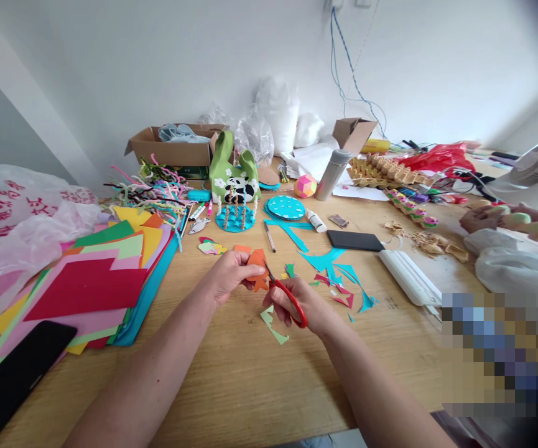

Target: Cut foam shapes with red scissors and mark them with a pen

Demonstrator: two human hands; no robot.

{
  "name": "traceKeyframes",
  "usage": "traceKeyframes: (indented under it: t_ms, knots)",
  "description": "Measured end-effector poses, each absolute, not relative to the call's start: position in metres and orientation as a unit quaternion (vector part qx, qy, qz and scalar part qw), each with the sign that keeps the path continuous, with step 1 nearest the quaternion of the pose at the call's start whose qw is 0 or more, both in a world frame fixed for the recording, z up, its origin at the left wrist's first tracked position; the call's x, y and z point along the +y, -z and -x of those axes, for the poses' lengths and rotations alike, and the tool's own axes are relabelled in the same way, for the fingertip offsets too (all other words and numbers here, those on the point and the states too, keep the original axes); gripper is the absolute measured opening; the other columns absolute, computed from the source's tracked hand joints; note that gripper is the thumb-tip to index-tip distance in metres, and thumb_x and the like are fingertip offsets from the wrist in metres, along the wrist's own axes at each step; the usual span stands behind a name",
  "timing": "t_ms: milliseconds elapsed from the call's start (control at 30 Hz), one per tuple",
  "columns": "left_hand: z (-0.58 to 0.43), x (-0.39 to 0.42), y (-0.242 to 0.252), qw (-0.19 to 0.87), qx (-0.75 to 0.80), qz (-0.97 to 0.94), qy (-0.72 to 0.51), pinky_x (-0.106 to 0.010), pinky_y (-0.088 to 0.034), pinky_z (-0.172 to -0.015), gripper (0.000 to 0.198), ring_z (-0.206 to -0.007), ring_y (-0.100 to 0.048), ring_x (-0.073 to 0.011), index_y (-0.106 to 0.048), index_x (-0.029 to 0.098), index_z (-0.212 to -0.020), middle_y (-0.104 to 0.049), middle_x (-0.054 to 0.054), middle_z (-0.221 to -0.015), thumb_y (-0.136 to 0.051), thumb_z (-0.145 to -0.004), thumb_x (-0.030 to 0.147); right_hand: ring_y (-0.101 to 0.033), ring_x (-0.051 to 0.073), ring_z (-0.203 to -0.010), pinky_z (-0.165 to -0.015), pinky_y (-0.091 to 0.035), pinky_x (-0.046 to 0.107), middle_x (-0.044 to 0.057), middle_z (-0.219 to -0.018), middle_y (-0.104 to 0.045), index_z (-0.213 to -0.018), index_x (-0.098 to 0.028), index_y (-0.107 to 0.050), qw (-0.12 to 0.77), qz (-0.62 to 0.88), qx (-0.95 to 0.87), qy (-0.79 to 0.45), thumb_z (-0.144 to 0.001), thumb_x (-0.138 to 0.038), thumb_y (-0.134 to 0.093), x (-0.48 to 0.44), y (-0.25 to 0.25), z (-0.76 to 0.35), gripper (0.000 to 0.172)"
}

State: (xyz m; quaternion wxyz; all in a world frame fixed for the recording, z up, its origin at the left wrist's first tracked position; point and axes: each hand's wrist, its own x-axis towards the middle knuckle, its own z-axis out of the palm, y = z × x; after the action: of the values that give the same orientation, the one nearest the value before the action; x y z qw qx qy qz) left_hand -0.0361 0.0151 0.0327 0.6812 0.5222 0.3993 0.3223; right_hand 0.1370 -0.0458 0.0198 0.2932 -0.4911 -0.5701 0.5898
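Our left hand [231, 272] pinches the orange paper [260, 282] above the table [231, 386], and our right hand [299, 298] grips the scissors [298, 307], blades at the paper; its outline looks partly cut, with some trimming left, we judge. Beyond lie offcut scraps [329, 260]. The box [170, 154] holds pale blue stuff [182, 132]; we cannot see inside the green bag [224, 158]

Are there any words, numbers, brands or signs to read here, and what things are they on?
Plastic bag: big red Chinese characters, too creased and tilted to quote for sure.
Small white bottle: dark marks on its side, too small to read.
I can't clearly read any other words, numbers, brands or signs.
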Motion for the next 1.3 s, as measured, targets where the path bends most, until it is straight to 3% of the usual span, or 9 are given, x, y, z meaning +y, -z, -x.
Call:
traceKeyframes:
  t_ms: [300,667,1300]
  knots:
    - [0.0356,0.0150,-0.0345,0.683,0.400,-0.520,-0.322,-0.021,-0.041,-0.049,0.026,-0.053,-0.053,-0.0090,-0.065,0.011,-0.072,-0.064,-0.004,-0.067,-0.075,-0.061,0.032,-0.043,0.007,-0.033,-0.032,-0.025,0.017,-0.003,-0.043,-0.051,-0.069,-0.012,-0.061,0.299,0.500,-0.554,-0.595,-0.068,-0.068,-0.064,-0.0457,-0.0211,-0.1359,0.056]
    - [0.0356,0.0139,-0.0357,0.686,0.389,-0.522,-0.325,-0.021,-0.042,-0.050,0.022,-0.052,-0.052,-0.0086,-0.063,0.011,-0.067,-0.062,-0.002,-0.062,-0.074,-0.061,0.030,-0.046,0.007,-0.038,-0.037,-0.032,0.019,-0.001,-0.047,-0.053,-0.070,-0.011,-0.063,0.297,0.493,-0.564,-0.592,-0.073,-0.072,-0.056,-0.0467,-0.0229,-0.1356,0.061]
    - [0.0356,0.0152,-0.0345,0.704,0.389,-0.502,-0.318,-0.022,-0.041,-0.050,0.026,-0.051,-0.051,-0.0083,-0.065,0.011,-0.069,-0.062,-0.002,-0.062,-0.077,-0.059,0.032,-0.043,0.006,-0.033,-0.033,-0.028,0.018,-0.003,-0.042,-0.051,-0.067,-0.013,-0.062,0.304,0.497,-0.544,-0.604,-0.072,-0.067,-0.060,-0.0464,-0.0208,-0.1343,0.054]
